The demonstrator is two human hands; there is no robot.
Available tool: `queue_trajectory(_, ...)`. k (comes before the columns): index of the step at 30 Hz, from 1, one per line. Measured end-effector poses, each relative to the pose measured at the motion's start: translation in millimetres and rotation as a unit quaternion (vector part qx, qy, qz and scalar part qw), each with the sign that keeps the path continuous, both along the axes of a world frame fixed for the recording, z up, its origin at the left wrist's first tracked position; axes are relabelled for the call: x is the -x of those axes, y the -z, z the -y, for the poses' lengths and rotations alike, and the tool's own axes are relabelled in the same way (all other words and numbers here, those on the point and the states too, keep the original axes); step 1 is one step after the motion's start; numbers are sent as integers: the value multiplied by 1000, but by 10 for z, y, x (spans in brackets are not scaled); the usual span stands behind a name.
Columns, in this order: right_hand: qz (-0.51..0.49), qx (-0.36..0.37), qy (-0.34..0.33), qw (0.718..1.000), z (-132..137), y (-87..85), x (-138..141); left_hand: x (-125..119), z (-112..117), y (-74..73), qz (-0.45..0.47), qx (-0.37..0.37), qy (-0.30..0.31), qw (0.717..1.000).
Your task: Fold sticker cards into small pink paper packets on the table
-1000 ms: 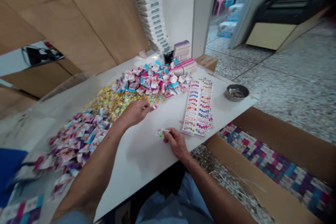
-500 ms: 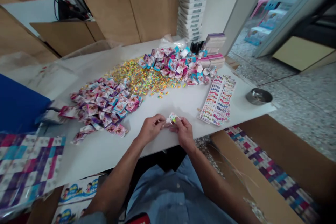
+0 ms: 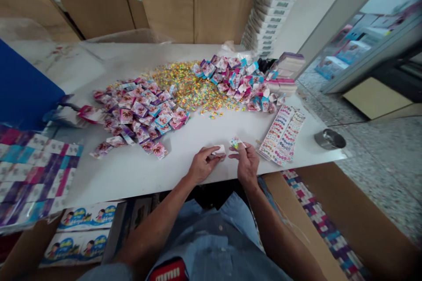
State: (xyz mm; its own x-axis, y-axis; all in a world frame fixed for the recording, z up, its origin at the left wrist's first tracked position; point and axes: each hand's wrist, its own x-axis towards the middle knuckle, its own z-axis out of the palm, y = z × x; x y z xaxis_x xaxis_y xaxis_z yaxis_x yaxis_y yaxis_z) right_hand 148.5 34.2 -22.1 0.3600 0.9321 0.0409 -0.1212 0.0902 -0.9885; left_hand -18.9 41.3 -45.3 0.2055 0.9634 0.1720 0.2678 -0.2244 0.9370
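Sticker card (image 3: 236,142) sits above the near edge of the desk (image 3: 184,164), pinched at its lower edge by the thumb and forefinger of the right grip (image 3: 247,164). Just beside it, the left grip (image 3: 201,167) is pressed around a small packet (image 3: 220,151) that rests on the desk. Sticker strips (image 3: 282,134) lie near the right edge, with a metal bowl (image 3: 329,139) at the right corner. Heaps of packets (image 3: 141,114) and yellow bits (image 3: 186,88) spread toward the far edge.

Print on packet (image 3: 236,142) too small; cardboard box (image 3: 359,210) cut off.
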Motion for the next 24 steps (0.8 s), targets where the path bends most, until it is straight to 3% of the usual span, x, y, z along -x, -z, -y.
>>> queue_trajectory(2,111,-44,-102,988,-11,-144,-103,18,-27,3,23,7,39,999)
queue_trajectory(4,233,-65,-241,940,-37,-288,-187,38,-53,5,53,17,69,996)
queue_trajectory(6,322,-80,-308,892,-69,-388,-244,46,-70,9,76,36,86,993)
queue_trajectory(8,366,-90,-302,876,-87,-421,-276,42,-74,4,92,54,101,989)
queue_trajectory(15,427,-123,-242,863,-19,-301,-318,29,-53,-72,107,66,130,984)
queue_trajectory(24,415,-113,-286,856,-18,-358,-393,32,-44,-62,87,53,111,989)
